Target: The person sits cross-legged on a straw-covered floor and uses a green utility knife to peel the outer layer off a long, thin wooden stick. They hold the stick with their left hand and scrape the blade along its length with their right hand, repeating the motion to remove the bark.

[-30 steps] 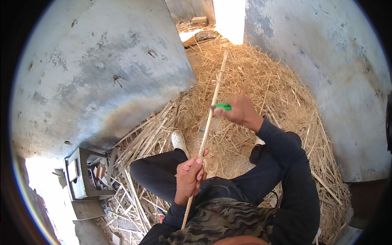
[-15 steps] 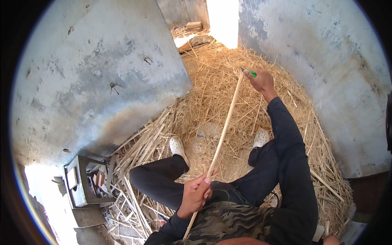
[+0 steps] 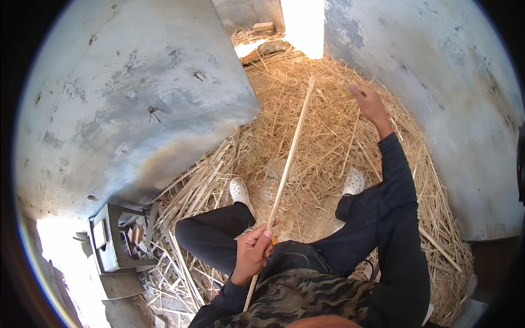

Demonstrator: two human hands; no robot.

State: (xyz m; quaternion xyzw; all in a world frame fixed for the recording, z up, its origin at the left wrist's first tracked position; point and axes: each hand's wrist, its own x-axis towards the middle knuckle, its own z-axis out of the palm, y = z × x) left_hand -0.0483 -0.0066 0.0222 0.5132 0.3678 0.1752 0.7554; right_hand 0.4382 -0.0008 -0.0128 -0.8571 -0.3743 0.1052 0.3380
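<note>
My left hand (image 3: 252,255) is closed round the lower part of a long, pale wooden strip (image 3: 290,159). The strip slants up and away from my lap, its far end standing free above the shavings. Its near end passes below my hand along my camouflage shirt. Out to the right of the strip's far end, my right hand (image 3: 373,106) is raised and closed, apart from the strip. Only a small dark bit of the green-handled knife shows at its fingers; the rest is hidden by the hand.
Thin shavings (image 3: 328,131) cover the floor round my white clogs (image 3: 239,190). Split strips (image 3: 191,180) pile up at the left, beside a small frame-like box (image 3: 112,240) with things in it. Worn grey walls (image 3: 136,82) stand on both sides; a bright gap opens ahead.
My right hand has moved right and off the strip's far end, and the knife's green handle no longer shows. The strip has swung slightly left with my left hand.
</note>
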